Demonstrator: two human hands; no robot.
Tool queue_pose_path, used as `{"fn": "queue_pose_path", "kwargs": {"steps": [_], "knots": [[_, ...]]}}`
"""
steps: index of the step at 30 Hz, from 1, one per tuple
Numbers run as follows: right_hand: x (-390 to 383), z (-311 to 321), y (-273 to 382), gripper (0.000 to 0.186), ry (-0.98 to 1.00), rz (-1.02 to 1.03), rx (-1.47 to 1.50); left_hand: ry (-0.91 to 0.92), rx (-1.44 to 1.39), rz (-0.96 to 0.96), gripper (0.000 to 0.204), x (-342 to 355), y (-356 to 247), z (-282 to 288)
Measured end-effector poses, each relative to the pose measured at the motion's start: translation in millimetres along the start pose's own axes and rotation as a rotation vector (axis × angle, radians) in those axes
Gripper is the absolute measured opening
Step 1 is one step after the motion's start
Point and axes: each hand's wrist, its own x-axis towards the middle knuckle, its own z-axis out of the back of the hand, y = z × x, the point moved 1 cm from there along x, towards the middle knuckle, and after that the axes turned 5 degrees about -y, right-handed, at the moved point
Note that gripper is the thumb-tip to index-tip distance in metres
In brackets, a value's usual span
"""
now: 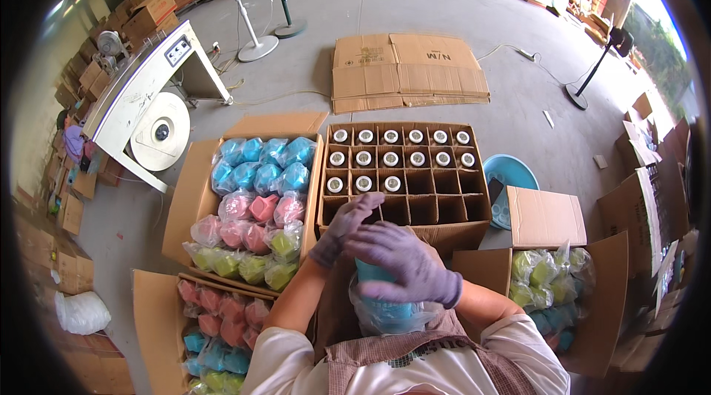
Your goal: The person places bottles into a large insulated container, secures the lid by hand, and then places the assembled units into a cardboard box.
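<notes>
Both my hands wear grey-purple work gloves. My left hand (346, 231) reaches over the near left corner of the divided carton (429, 233), fingers extended, with nothing visible in it. My right hand (406, 260) lies across the top of a blue plastic item (389, 315) in clear wrap, its fingers stretched out and spread. That item rests against my lap, and its top is hidden under the glove. In the carton, several round white-rimmed tops (390, 159) fill the far two rows and part of the third; the nearest row shows dark cells.
An open carton (194, 199) of bagged blue, pink and green pieces stands left, another (159, 321) nearer. At right are a blue basin (518, 169) and a carton (611, 299) of bagged pieces. Flattened cardboard (407, 73) lies ahead; a fan (255, 47) and a white machine (159, 88) stand far left.
</notes>
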Motion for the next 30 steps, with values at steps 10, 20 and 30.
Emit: {"fn": "queue_pose_path", "kwargs": {"steps": [10, 20, 30], "knots": [[-17, -8, 12, 0.072, 0.181, -0.118, -0.257, 0.325, -0.387, 0.459, 0.068, -3, -8, -48], [-40, 17, -68, 0.051, -0.024, -0.185, 0.178, 0.022, 0.033, -0.08, 0.082, -50, -44, -38], [-29, 3, -24, 0.041, 0.103, -0.218, 0.043, 0.456, -0.025, 0.116, 0.079, -7, -23, -40]]}}
